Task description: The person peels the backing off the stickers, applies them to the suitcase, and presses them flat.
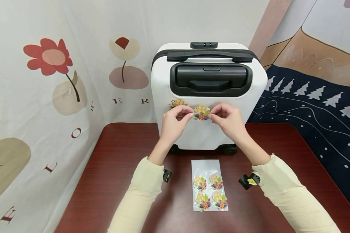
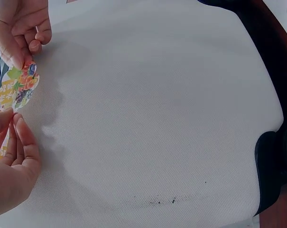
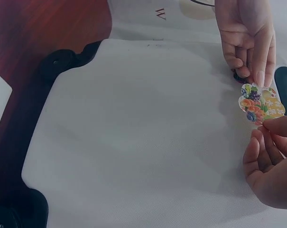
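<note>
A fruit-patterned sticker is stretched between both hands in front of a white suitcase. My left hand pinches its left edge between thumb and forefinger. At the opposite edge my right hand pinches it the same way. The wrist views show the sticker close over the suitcase's textured white face. Another sticker of the same kind is on the suitcase just below the handle recess, partly covered by my left hand.
A white sheet with several more fruit stickers lies on the dark red table, in front of the suitcase. Black wheels stand under the suitcase, and a black handle recess is above the hands. Printed cloth hangs behind.
</note>
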A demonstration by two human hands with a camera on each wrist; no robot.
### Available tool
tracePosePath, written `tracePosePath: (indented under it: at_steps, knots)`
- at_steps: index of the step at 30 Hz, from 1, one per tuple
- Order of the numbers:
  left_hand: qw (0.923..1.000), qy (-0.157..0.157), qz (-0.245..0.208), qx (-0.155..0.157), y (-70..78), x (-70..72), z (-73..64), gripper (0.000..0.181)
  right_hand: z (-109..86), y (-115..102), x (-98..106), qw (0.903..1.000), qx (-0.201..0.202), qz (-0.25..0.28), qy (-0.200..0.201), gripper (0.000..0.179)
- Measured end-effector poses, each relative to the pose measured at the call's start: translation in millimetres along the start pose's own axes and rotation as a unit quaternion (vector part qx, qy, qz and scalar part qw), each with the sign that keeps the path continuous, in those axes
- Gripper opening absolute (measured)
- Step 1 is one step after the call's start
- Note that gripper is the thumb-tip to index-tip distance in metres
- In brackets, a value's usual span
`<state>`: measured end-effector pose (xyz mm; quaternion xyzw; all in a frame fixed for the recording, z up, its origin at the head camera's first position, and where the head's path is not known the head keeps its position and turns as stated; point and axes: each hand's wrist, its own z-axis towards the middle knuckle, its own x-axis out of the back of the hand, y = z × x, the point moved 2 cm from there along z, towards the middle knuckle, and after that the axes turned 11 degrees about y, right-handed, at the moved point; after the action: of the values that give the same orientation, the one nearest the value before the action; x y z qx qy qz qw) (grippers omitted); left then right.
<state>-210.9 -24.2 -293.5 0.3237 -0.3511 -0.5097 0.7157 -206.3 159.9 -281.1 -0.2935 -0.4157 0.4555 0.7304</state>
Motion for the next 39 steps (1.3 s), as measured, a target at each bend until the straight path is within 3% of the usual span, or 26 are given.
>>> tracePosePath:
  at_steps: [3,12,39]
  knots:
    - [0.9999,0.008,0.002,-0.013,1.0,-0.2,0.2,0.009,-0.2,-2,0,0.9997,0.018,-0.008,0.011,0.007]
    - [0.9941,0.042,0.022,-0.098,0.2,-5.2,0.9,0.006,0.3,-5,-3,0.9957,0.062,-0.037,0.058,0.006]
    - [0.9785,0.112,0.056,-0.164,-1.4,-14.0,-0.1,0.008,-6.4,-1,-18,0.9723,0.157,-0.040,0.169,0.011]
